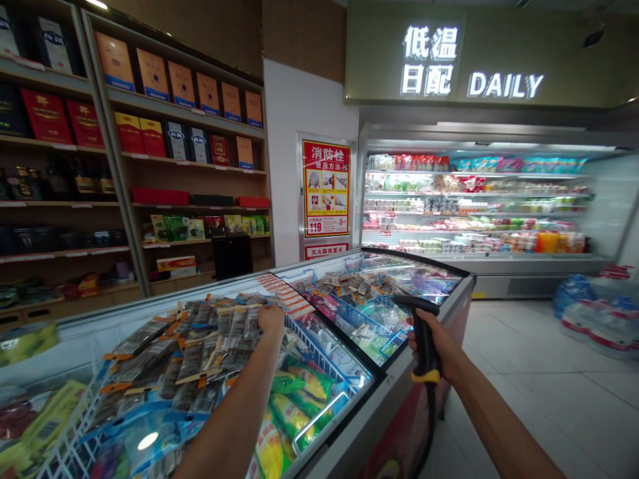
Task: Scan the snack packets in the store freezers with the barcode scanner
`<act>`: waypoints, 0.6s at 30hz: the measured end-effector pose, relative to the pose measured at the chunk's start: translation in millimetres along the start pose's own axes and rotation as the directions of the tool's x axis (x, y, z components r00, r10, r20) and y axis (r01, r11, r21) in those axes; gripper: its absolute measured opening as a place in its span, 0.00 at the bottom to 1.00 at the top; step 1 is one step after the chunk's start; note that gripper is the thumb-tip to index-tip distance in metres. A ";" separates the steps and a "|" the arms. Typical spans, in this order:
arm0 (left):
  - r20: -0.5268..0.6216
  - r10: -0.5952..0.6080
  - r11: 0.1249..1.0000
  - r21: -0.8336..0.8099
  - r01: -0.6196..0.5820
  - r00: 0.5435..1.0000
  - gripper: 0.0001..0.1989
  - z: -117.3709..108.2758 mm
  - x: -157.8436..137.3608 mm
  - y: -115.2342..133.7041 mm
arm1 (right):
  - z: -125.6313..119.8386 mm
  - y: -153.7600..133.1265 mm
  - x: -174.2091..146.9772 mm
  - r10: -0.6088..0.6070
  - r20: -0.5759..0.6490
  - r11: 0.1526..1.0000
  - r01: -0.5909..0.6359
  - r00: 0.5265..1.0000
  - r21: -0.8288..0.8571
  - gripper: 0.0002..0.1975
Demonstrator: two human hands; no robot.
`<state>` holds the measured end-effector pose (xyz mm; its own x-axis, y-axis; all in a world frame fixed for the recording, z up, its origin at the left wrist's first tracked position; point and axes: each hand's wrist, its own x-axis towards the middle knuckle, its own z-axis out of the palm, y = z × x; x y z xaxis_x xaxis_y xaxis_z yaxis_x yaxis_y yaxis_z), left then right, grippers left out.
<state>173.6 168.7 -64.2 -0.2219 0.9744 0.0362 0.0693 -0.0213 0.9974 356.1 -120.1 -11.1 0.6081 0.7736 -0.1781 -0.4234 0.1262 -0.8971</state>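
Observation:
My left hand (pixel 270 320) reaches over the open freezer, fingers curled at the edge of a small brown-and-clear packet (pixel 245 322) on top of the pile; the fingertips are partly hidden. Around it lie several similar packets (pixel 200 352) with orange or blue ends, heaped in a white wire basket (pixel 82 416). Green-and-yellow bags (pixel 299 402) fill the space just right of my left forearm. My right hand (pixel 442 346) is wrapped round the grip of a black-and-yellow barcode scanner (pixel 425 339), held upright beside the freezer's edge, its cable hanging down.
The chest freezer (pixel 399 379) runs across in front of me, with a glass lid (pixel 344 326) over its right part. Shelves of boxed goods (pixel 194 140) stand at the left. Behind is a lit refrigerated display (pixel 474 199). Bottled water packs (pixel 599 313) sit on the floor at right.

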 end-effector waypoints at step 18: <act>0.446 0.424 0.888 -0.037 -0.458 0.788 0.10 103.0 -70.1 -2.6 | -23.2 -10.1 4.0 0.010 -0.046 0.999 -0.008 0.999 0.051 0.09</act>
<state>289.2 123.6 -75.7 0.2885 0.8586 0.4238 0.1274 -0.4731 0.8717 378.4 -132.7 -12.1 0.6338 0.7457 -0.2055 -0.4620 0.1520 -0.8737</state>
